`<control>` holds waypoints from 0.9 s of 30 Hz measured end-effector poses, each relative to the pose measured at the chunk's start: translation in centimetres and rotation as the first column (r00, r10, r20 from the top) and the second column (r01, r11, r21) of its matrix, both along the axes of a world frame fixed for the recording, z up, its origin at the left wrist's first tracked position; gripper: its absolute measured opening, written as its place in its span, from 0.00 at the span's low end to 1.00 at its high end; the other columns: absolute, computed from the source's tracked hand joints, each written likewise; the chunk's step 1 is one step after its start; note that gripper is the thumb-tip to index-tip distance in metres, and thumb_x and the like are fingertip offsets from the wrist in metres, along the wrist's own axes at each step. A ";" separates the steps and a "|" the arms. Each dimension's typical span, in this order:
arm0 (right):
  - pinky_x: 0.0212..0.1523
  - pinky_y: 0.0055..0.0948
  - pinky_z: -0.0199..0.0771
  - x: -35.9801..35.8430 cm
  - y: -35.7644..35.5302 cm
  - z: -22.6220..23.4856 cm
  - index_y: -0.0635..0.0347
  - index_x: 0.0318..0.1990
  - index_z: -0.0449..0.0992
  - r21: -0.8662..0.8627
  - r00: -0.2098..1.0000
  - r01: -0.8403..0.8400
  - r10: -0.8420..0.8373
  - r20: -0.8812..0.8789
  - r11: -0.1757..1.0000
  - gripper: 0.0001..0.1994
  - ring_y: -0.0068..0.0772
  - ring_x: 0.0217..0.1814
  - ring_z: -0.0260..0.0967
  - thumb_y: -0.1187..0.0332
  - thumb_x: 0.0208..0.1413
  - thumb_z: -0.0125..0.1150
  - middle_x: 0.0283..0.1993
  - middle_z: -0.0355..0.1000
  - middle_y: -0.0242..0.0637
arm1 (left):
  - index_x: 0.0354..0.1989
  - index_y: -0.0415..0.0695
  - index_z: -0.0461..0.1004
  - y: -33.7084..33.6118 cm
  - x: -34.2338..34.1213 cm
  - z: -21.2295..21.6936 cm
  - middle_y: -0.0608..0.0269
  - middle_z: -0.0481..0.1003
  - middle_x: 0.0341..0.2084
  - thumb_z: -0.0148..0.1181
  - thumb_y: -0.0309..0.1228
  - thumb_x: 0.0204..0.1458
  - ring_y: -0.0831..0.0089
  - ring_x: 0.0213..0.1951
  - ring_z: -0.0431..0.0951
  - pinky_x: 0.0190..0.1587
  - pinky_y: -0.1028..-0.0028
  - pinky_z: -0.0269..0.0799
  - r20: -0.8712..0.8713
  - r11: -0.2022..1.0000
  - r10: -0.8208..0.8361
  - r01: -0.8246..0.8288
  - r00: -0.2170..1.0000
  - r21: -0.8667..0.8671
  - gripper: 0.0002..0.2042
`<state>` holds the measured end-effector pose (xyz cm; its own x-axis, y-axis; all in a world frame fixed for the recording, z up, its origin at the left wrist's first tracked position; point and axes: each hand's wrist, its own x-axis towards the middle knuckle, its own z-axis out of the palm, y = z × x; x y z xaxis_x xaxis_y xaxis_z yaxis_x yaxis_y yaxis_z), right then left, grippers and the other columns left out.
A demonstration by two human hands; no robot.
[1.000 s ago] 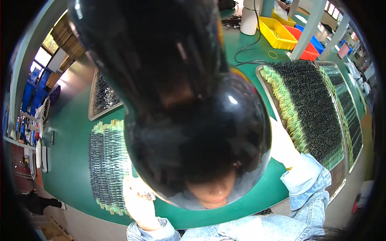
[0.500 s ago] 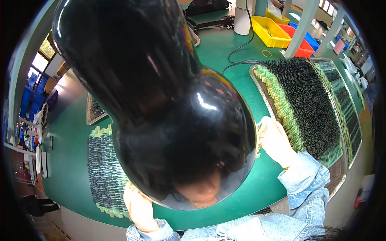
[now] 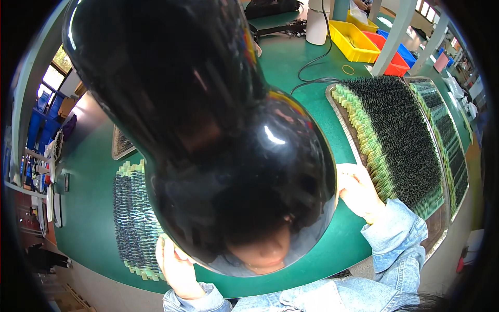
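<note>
A big glossy black rounded housing (image 3: 244, 171), probably a magnifier lamp, fills the middle of the head view and hides the space between my hands. My left hand (image 3: 178, 268) is at its lower left edge, fingers curled in, tips partly covered. Just left of it lies a stack of dark strips with pale green ends (image 3: 134, 223). My right hand (image 3: 358, 192) is at the housing's right edge, thumb and fingers drawn together; what they hold is hidden. Close to it on the right, a tray (image 3: 347, 127) carries dense rows of black-pinned strips with pale green ends.
Another tray of strips (image 3: 442, 130) lies farther right, and the corner of a tray (image 3: 122, 143) shows at left. At the back stand yellow (image 3: 353, 44), red (image 3: 392, 62) and blue (image 3: 407, 54) bins, a white cylinder (image 3: 316, 28) and a black cable (image 3: 317, 80) on the green table (image 3: 88, 208).
My right hand has come down a little, its fingers more bent; the pale green bit beside it no longer shows. My left hand has shifted slightly left.
</note>
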<state>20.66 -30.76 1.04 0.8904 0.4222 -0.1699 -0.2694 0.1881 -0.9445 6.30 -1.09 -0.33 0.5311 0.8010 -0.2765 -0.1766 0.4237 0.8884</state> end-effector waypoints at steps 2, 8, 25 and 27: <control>0.29 0.22 0.69 0.1 0.0 0.0 0.71 0.43 0.65 -0.013 1.000 -0.001 0.001 0.001 1.000 0.13 0.26 0.27 0.68 0.74 0.50 0.44 0.30 0.69 0.42 | 0.43 0.41 0.61 0.1 0.0 0.2 0.64 0.64 0.14 0.46 0.25 0.49 0.78 0.13 0.62 0.12 0.78 0.60 -0.002 0.998 0.054 -0.055 0.999 -0.032 0.12; 0.30 0.22 0.69 0.4 0.6 -0.6 0.71 0.43 0.65 -0.057 1.000 0.006 -0.008 -0.028 0.998 0.13 0.25 0.26 0.67 0.74 0.51 0.44 0.29 0.69 0.41 | 0.42 0.38 0.60 -0.6 -0.2 0.7 0.61 0.62 0.10 0.44 0.26 0.50 0.77 0.11 0.61 0.13 0.78 0.61 0.012 0.997 0.036 -0.037 0.999 0.072 0.11; 0.31 0.19 0.65 1.3 1.4 -2.7 0.66 0.46 0.61 -0.147 0.978 0.155 -0.130 0.165 0.977 0.14 0.22 0.34 0.64 0.67 0.54 0.39 0.39 0.64 0.35 | 0.24 0.31 0.62 -0.2 -0.6 1.9 0.55 0.66 0.10 0.44 0.15 0.42 0.70 0.12 0.69 0.16 0.76 0.67 -0.142 0.792 -0.484 0.501 0.864 0.350 0.02; 0.31 0.19 0.65 1.6 1.3 -2.5 0.66 0.46 0.61 -0.099 0.977 0.167 -0.152 0.147 0.981 0.15 0.23 0.35 0.64 0.67 0.55 0.39 0.40 0.64 0.35 | 0.27 0.31 0.64 0.0 -0.6 1.9 0.54 0.68 0.11 0.46 0.14 0.42 0.71 0.15 0.72 0.19 0.78 0.67 -0.113 0.794 -0.517 0.525 0.849 0.306 0.03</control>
<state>22.26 -29.45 -1.46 0.9629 0.2582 -0.0785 -0.1101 0.1105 -0.9878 5.65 -1.10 1.53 0.8897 0.4502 -0.0764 0.0119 0.1445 0.9894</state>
